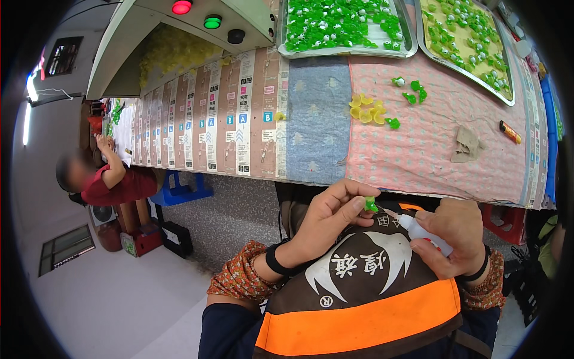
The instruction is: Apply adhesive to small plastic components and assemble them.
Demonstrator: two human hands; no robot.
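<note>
Between the thumb and fingers of my left hand (332,214) is a small green plastic piece (371,204), held above my lap at the table's front edge. My right hand (452,234) is wrapped round a white squeeze bottle (426,233) with a thin nozzle. The nozzle points left at the green piece; I cannot tell whether its tip touches it. On the pink cloth (412,149) beyond my hands lie a cluster of yellow cup-shaped pieces (366,110) and several loose green pieces (418,90).
Two metal trays, one at the back middle (347,54) and one at the back right (508,96), hold many green pieces. A beige machine (197,18) with yellow pieces inside stands at the left. A folded rag (466,145) and a small orange tube (510,132) lie rightward. Another person (107,179) sits far left.
</note>
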